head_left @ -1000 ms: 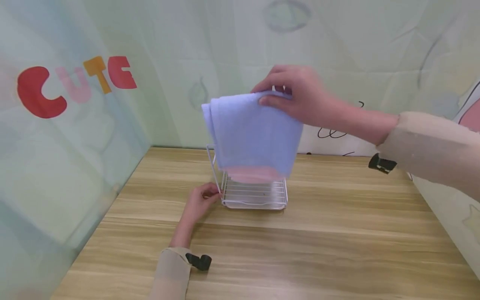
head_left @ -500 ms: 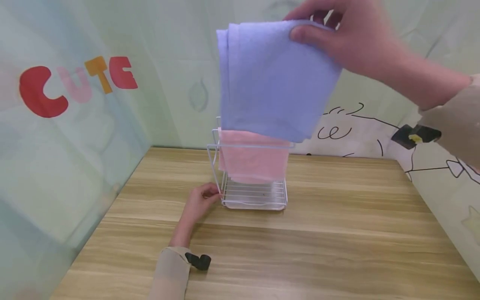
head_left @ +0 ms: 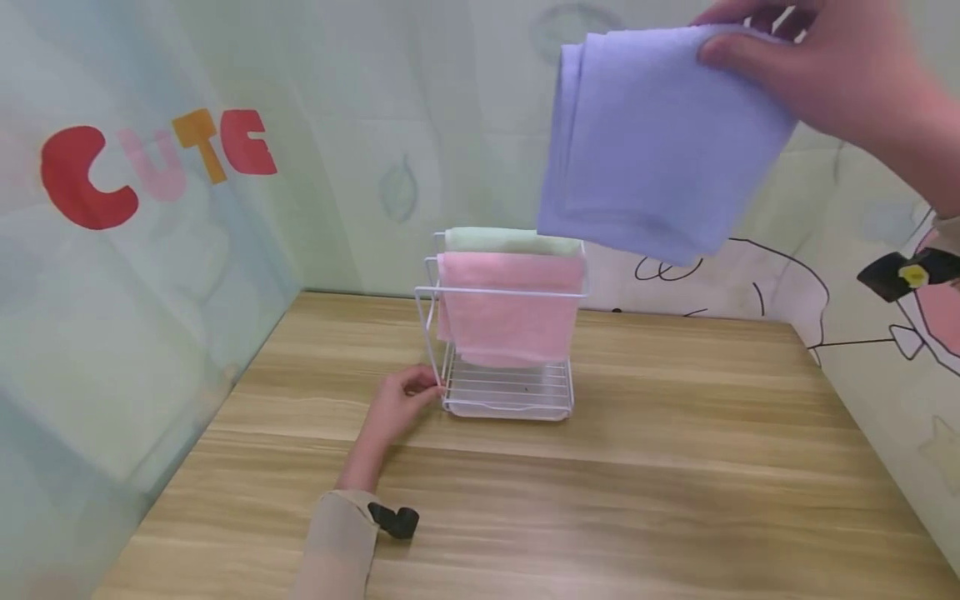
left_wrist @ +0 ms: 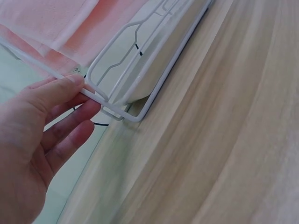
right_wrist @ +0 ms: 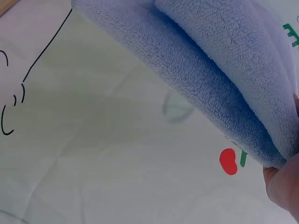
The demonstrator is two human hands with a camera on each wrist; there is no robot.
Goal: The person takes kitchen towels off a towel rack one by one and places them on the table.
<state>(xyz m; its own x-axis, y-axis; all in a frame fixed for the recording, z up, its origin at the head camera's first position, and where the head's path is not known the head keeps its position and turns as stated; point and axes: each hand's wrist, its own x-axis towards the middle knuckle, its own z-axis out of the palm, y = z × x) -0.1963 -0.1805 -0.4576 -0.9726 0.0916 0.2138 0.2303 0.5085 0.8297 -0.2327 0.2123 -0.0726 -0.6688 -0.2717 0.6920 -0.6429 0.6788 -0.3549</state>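
Note:
A folded lavender-blue towel [head_left: 660, 142] hangs in the air at the upper right of the head view. My right hand [head_left: 847, 75] pinches its top edge between thumb and fingers. In the right wrist view the thick looped folds of the blue towel [right_wrist: 210, 70] fill the upper right. A white wire towel rack [head_left: 510, 292] stands on the table, with a pink towel [head_left: 510, 312] over one bar and a pale green towel [head_left: 517, 241] behind it. My left hand [head_left: 401, 400] pinches the rack's left front upright near its base; the left wrist view shows thumb and fingers round the wire.
The rack's base holds a white drip tray [head_left: 510, 411] under a wire grid. The wooden table [head_left: 600, 517] reaches to printed cloth walls at the back and both sides. Red, pink and orange letters [head_left: 90, 177] mark the left wall.
My right hand has lifted the blue towel up from in front of the rack and carried it to the right. The pink and green towels are uncovered. My left hand stays on the rack.

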